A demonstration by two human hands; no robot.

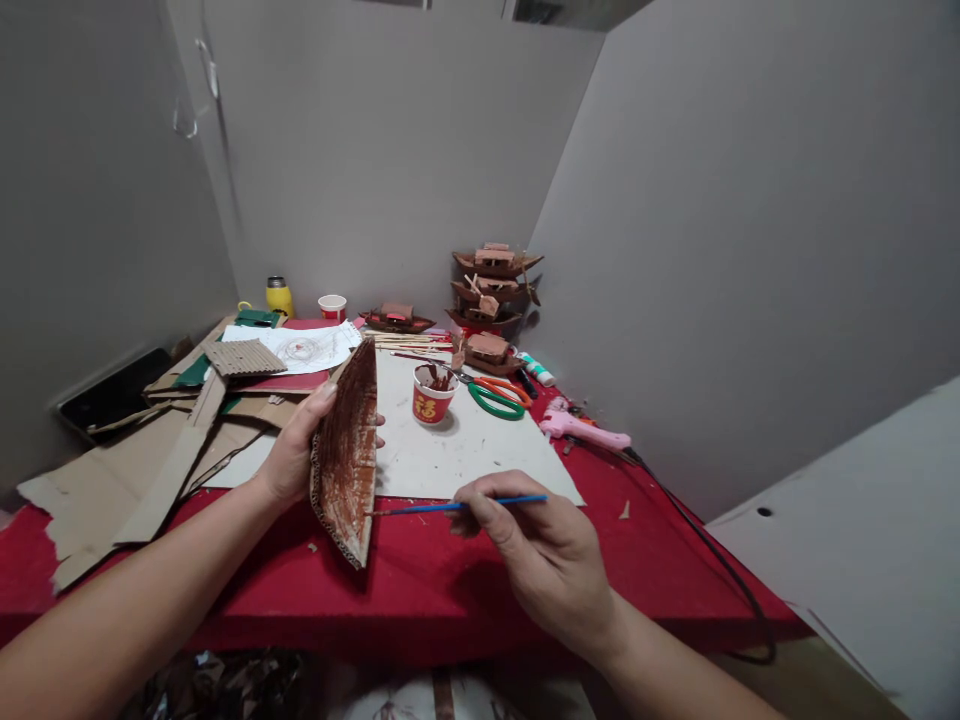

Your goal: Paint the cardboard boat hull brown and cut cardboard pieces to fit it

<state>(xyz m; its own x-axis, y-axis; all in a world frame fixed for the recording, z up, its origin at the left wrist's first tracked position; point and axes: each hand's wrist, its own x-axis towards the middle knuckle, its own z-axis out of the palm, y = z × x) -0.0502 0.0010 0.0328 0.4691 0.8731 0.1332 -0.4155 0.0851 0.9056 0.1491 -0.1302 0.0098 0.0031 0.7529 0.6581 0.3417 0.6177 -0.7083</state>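
Note:
My left hand [296, 450] is closed around a cardboard boat hull [346, 450], holding it up on edge above the table with its brown-streaked side towards me. Bare corrugated edges show along its rim. Between the thumb and fingers of my right hand [536, 550] is a thin blue paintbrush [450, 507]. The brush tip meets the lower right edge of the hull or lies just beside it. Behind them a red paper cup [430, 405] with dark brown paint smeared inside stands on a white board [480, 450].
Green-handled scissors [499, 400], a pink glue gun [589, 428] with a black cable and a white bottle [537, 368] lie right of the cup. Small brown model boats [495, 290] are stacked at the back. Cardboard pieces [172, 450] and a drawing [307, 347] cover the left side.

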